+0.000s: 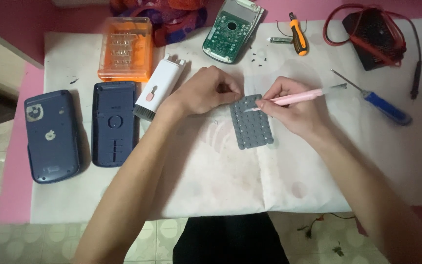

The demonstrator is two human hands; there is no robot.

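Note:
A grey rubber keypad mat (252,129) with rows of round bumps lies on the white sheet in the middle. My left hand (206,90) pinches its top left corner and presses it down. My right hand (294,110) grips a slim pink tool (299,97) like a pen, with the tip touching the upper part of the mat. The tool's far end points up and to the right.
Two dark blue casing halves (52,134) (115,122) lie at the left. An orange bit case (125,48) and a white brush tool (158,87) sit behind them. A green circuit board (230,32), an orange screwdriver (298,35), a blue-handled screwdriver (384,106) and a black meter (377,36) with red leads sit at the back.

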